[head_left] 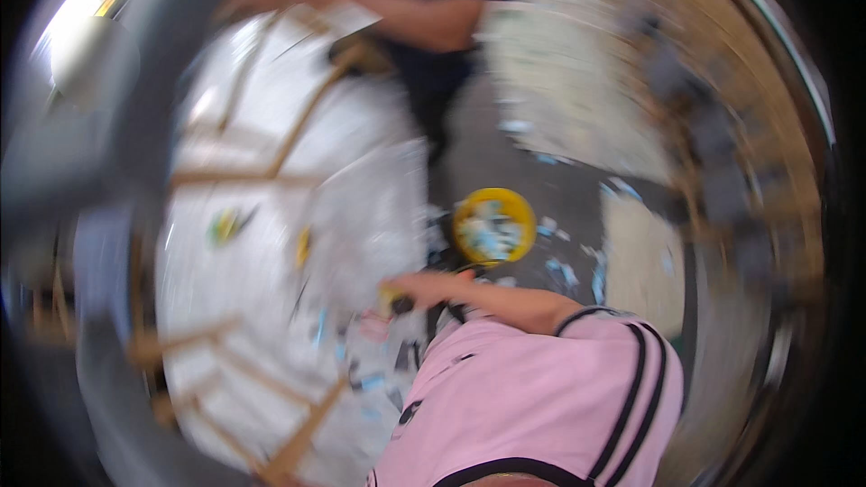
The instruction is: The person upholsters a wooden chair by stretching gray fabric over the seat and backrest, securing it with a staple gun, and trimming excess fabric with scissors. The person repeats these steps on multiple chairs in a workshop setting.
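Note:
My right arm reaches across the front of my pink shirt, and my right hand [426, 289] is over the near edge of the white-covered table [361, 225]. Its fingers close round a small yellow-and-dark object [395, 300], too blurred to name. Close by on the table lie scraps of paper [370, 382], bluish and white. My left hand does not show. Further left on the table are a yellow-handled tool [304, 248] and a small green-and-yellow item [225, 227].
Wooden frame pieces [298, 437] stand or lie on the table, near and far. A yellow bucket [532, 227] of scraps sits on the littered grey floor [469, 144]. Across the table, a co-worker's arm [424, 22] reaches over another wooden frame [302, 131]. Wooden items line the right side.

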`<move>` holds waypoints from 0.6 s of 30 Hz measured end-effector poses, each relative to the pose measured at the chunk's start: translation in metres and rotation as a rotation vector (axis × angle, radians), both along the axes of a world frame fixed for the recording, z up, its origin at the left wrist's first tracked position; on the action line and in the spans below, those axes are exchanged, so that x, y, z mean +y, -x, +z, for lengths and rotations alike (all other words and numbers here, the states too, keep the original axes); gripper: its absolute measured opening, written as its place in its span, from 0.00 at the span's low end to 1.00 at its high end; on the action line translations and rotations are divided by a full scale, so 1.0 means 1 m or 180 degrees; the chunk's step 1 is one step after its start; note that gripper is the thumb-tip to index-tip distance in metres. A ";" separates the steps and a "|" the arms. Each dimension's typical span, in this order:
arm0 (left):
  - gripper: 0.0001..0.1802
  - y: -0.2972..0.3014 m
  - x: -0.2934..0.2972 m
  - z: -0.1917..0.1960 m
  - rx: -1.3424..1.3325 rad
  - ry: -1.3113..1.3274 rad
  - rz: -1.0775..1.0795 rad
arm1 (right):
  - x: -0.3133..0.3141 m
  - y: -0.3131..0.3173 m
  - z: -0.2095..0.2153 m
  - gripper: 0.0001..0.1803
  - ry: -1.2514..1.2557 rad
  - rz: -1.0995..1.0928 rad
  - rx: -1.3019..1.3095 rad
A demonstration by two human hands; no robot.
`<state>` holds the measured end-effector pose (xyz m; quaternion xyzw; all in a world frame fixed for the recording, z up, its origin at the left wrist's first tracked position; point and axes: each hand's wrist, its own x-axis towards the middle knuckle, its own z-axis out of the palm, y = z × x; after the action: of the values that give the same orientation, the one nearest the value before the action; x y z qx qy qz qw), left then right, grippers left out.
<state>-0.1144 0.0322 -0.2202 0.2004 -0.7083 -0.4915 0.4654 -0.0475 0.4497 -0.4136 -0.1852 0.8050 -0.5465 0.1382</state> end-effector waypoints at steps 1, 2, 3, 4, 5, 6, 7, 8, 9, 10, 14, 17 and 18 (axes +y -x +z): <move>0.31 -0.022 -0.018 0.007 0.0088 -0.0031 0.0289 | 0.007 0.017 0.015 0.30 -0.0189 -0.0068 -0.0175; 0.31 -0.039 -0.026 0.013 0.0174 -0.0116 0.0463 | 0.011 0.038 -0.001 0.37 -0.0292 -0.0023 -0.0223; 0.31 -0.061 -0.032 0.019 0.0230 -0.0200 0.0572 | 0.013 0.050 -0.016 0.43 -0.0740 -0.0194 -0.0431; 0.32 -0.071 -0.029 0.027 0.0290 -0.0322 0.0564 | 0.015 0.065 -0.043 0.51 -0.1083 -0.0220 -0.0260; 0.32 -0.095 -0.023 0.026 0.0340 -0.0450 0.0645 | 0.011 0.088 -0.057 0.52 -0.1356 -0.0151 -0.0427; 0.33 -0.118 -0.014 0.025 0.0321 -0.0535 0.0700 | 0.005 0.103 -0.068 0.53 -0.1651 -0.0147 -0.0584; 0.30 -0.139 -0.003 0.027 0.0208 -0.0562 0.0662 | -0.002 0.115 -0.079 0.55 -0.1652 -0.0080 -0.0645; 0.28 -0.157 0.012 0.026 0.0118 -0.0618 0.0616 | -0.007 0.130 -0.089 0.56 -0.1677 -0.0028 -0.0686; 0.26 -0.168 0.026 0.028 0.0050 -0.0681 0.0551 | -0.005 0.137 -0.112 0.57 -0.1796 0.0008 -0.0513; 0.26 -0.172 0.035 0.033 0.0355 -0.1128 0.0407 | -0.011 0.139 -0.130 0.57 -0.1877 0.0038 -0.0333; 0.27 -0.174 0.048 0.082 0.0861 -0.1625 0.0377 | -0.088 0.177 -0.085 0.37 -0.2483 0.1953 -0.0239; 0.25 -0.177 0.046 0.091 0.0998 -0.1751 0.0481 | -0.205 0.150 0.086 0.27 0.0137 0.2199 -0.0959; 0.25 -0.174 0.045 0.092 0.1088 -0.1970 0.0319 | -0.235 0.138 0.153 0.28 0.0664 0.2347 -0.1586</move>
<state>0.0597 0.0772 -0.1284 0.2812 -0.4271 -0.6857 0.5179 -0.1859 0.2149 -0.2609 -0.3352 0.5682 -0.5668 0.4936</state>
